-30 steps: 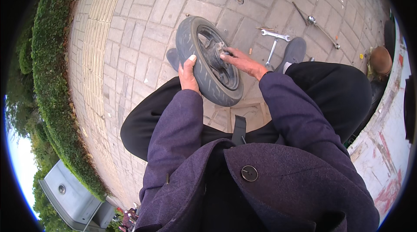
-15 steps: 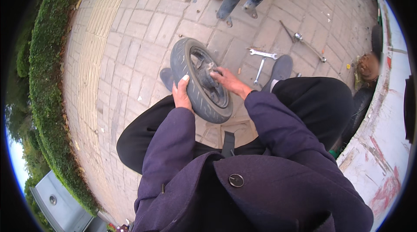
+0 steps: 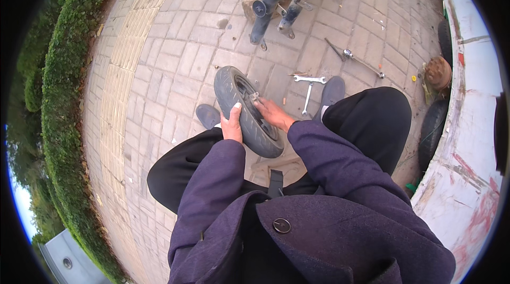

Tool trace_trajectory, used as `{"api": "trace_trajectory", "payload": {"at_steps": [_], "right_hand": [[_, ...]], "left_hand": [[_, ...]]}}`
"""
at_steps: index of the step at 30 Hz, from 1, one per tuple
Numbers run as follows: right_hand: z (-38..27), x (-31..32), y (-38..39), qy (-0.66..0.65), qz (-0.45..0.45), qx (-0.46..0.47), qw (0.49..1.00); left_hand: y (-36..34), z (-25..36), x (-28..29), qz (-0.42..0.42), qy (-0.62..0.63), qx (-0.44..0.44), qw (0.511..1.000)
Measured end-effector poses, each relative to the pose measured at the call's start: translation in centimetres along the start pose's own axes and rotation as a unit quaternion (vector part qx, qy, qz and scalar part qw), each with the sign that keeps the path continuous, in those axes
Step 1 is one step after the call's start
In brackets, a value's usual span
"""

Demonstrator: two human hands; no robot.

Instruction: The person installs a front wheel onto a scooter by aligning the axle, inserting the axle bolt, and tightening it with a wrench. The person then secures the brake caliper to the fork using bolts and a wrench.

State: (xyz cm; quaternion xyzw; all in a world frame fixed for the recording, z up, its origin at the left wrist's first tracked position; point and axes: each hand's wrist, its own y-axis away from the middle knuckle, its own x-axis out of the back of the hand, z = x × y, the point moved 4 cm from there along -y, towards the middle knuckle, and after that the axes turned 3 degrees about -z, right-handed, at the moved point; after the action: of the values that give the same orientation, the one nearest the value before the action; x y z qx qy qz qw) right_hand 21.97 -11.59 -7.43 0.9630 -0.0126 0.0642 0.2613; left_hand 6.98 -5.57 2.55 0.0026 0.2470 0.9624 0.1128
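Between my knees a small scooter wheel (image 3: 227, 90) with a grey-black tyre stands tilted, its dark rim turned to the right. My left hand (image 3: 232, 124) grips the tyre's left side, thumb lying over the tread and the other fingers hidden behind. At the hub, on the open side of the rim, my right hand (image 3: 273, 114) is closed with its fingertips at a small brownish piece (image 3: 255, 96). Whether that piece belongs to the hub or is loose, I cannot tell. My palm and the tyre hide the lower part of the rim.
Ahead stands a scooter's front fork (image 3: 265, 15) with bare lower ends, beside a wooden block (image 3: 251, 6). Two spanners, one a double open-ended spanner (image 3: 309, 79), and a ratchet handle (image 3: 364, 63) lie right on the paving. A white panel (image 3: 451, 140) borders the right, a hedge (image 3: 66, 119) the left.
The wheel has turned more edge-on, so less of its rim shows. Both hands keep their places on it. The view has shifted, bringing more of the fork into sight.
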Motion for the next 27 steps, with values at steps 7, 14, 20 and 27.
{"api": "trace_trajectory", "payload": {"at_steps": [7, 14, 20, 27], "right_hand": [[1.5, -1.3, -0.1, -0.004, 0.023, 0.027, 0.999], [1.4, -1.6, 1.9, -0.152, -0.028, 0.066, 0.986], [1.7, -1.3, 2.7, -0.139, -0.034, 0.015, 0.99], [2.5, 4.3, 10.7, -0.322, -0.083, -0.039, 0.942]], "left_hand": [[1.0, -1.3, 0.3, -0.037, -0.038, 0.036, 0.998], [1.8, -2.3, 0.1, -0.065, -0.016, 0.01, 0.998], [3.7, -1.8, -1.9, -0.124, -0.041, 0.089, 0.987], [6.9, -0.1, -9.3, -0.184, -0.213, -0.046, 0.958]]}}
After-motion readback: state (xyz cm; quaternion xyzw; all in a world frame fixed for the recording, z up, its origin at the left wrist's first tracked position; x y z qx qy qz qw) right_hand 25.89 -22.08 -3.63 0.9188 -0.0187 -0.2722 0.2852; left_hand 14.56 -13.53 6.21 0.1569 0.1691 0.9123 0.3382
